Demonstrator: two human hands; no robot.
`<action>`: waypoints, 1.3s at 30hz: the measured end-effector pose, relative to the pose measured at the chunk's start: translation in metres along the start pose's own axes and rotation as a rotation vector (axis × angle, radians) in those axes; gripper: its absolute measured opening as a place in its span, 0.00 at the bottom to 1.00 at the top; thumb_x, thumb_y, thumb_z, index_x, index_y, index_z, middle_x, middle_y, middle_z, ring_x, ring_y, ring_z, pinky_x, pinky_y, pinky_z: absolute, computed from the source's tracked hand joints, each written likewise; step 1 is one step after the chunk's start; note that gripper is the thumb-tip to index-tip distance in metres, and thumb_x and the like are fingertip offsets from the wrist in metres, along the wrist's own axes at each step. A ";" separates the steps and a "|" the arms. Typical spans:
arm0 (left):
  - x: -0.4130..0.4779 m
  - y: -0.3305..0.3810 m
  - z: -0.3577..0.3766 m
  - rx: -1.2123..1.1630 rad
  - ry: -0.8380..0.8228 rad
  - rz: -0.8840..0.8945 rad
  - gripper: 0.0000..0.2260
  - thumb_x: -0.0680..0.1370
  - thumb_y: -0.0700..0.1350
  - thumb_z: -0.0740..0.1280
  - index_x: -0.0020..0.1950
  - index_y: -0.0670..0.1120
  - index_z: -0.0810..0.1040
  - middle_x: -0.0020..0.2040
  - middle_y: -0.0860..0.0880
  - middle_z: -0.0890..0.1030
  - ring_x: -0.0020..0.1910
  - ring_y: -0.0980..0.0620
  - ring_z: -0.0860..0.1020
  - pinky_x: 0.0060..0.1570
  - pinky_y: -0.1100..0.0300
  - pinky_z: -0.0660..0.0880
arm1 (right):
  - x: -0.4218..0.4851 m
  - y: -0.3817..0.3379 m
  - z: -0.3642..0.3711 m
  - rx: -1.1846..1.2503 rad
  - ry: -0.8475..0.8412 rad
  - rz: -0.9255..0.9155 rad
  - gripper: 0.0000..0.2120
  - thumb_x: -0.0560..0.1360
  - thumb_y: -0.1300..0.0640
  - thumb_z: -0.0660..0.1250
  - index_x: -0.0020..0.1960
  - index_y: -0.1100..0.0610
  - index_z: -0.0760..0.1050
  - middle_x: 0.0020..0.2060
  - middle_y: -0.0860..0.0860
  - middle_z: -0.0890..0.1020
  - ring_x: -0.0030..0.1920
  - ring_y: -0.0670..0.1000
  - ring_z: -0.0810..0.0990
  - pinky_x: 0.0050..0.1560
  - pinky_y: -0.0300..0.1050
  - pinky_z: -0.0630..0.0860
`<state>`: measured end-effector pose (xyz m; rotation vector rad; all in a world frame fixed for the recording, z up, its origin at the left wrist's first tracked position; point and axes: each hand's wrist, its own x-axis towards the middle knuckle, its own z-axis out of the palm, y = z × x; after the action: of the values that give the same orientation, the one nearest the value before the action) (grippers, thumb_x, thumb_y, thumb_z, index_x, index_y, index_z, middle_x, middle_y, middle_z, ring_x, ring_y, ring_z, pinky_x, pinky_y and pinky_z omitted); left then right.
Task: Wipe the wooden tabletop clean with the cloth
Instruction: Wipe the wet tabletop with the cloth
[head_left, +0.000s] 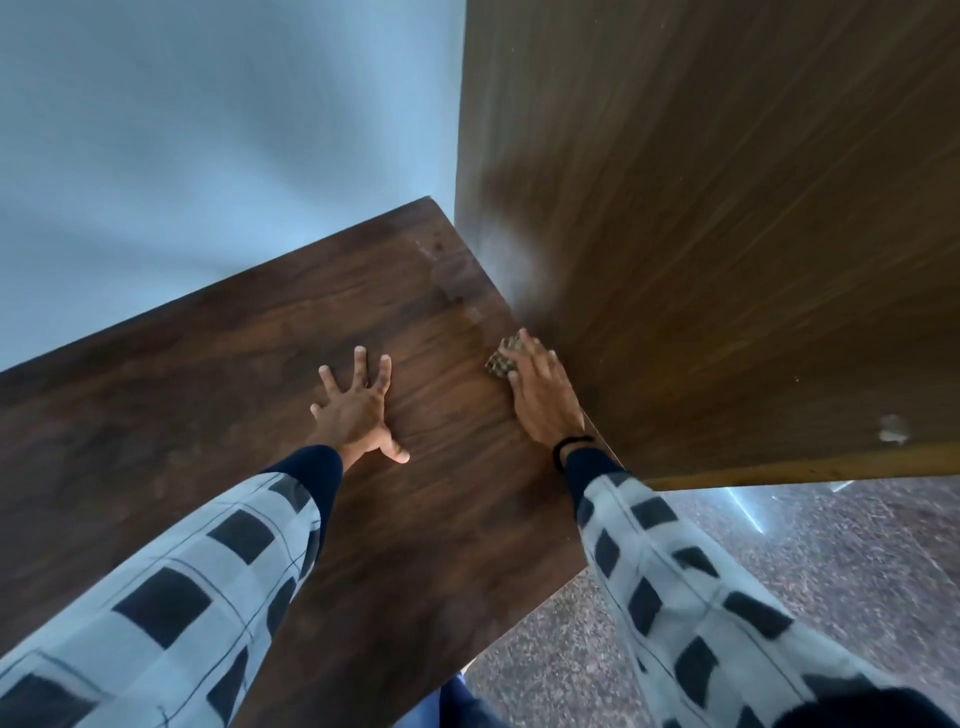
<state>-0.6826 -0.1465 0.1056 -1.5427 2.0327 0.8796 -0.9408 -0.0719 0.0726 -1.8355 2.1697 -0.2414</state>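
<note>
Cloth (501, 362) lies right of centre on the wooden tabletop (208, 405), pressed under your flat right hand (543, 397) beside the upright wooden panel (727, 208); your left hand (358, 413), splayed and empty, seemingly braces you.

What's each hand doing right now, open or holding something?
Left hand: open, spread flat on the tabletop.
Right hand: open, pressing the cloth down on the tabletop.
</note>
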 end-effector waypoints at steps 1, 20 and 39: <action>0.000 -0.001 0.001 -0.003 -0.001 0.001 0.68 0.59 0.55 0.84 0.80 0.57 0.34 0.78 0.52 0.27 0.75 0.30 0.33 0.67 0.24 0.53 | 0.011 -0.002 -0.003 0.040 0.017 0.075 0.21 0.86 0.57 0.54 0.79 0.52 0.63 0.82 0.54 0.55 0.82 0.55 0.54 0.81 0.52 0.52; 0.007 -0.004 0.004 -0.021 0.006 0.010 0.70 0.57 0.55 0.85 0.79 0.58 0.32 0.77 0.54 0.25 0.75 0.30 0.31 0.66 0.23 0.53 | 0.002 -0.038 0.019 0.056 0.019 0.022 0.22 0.86 0.56 0.55 0.80 0.51 0.62 0.82 0.51 0.55 0.82 0.53 0.53 0.81 0.53 0.51; 0.031 -0.005 -0.041 -0.076 0.083 -0.043 0.65 0.62 0.61 0.81 0.81 0.54 0.36 0.78 0.49 0.27 0.76 0.29 0.34 0.72 0.28 0.49 | -0.110 0.004 0.040 0.006 0.124 0.324 0.22 0.85 0.53 0.57 0.79 0.52 0.65 0.81 0.53 0.60 0.81 0.54 0.57 0.81 0.56 0.55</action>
<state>-0.6849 -0.1972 0.1122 -1.6832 2.0366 0.9007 -0.9151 0.0390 0.0458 -1.4696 2.5041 -0.2960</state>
